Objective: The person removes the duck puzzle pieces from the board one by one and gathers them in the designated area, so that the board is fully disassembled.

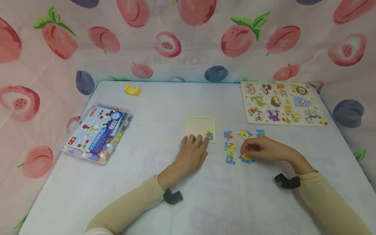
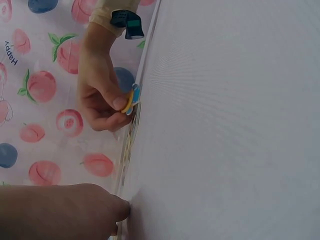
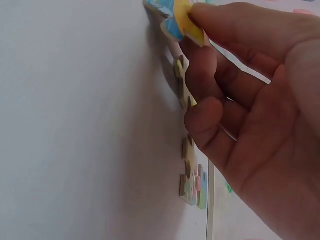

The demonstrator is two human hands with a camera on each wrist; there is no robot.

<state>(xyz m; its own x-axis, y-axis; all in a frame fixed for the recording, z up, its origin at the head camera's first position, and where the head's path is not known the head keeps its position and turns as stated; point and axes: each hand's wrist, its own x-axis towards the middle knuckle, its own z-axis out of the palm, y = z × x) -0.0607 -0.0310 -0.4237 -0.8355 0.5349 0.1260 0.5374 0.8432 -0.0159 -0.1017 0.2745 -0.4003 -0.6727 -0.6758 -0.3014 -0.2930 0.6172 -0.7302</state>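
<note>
My right hand [image 1: 265, 149] pinches a blue and yellow jigsaw piece [image 3: 175, 17] between thumb and fingers, tilted and lifted off the table in the right wrist view. In the head view this hand is over the loose pieces, partly hiding them. Several such puzzle pieces [image 1: 230, 159] lie right of a small pale puzzle tray [image 1: 195, 125]. One colourful piece [image 1: 209, 134] sits in the tray's lower right corner. With its fingers spread, my left hand [image 1: 191, 155] rests its fingertips at the tray's near edge, the index finger close to that piece.
A clear box [image 1: 97, 130] of coloured parts with a printed cover stands at the left. Towards the back left lies a yellow curved block [image 1: 133, 90]. An animal peg board [image 1: 264, 120] occupies the back right. Dark wrist-worn pieces [image 1: 287, 181] show by both sleeves.
</note>
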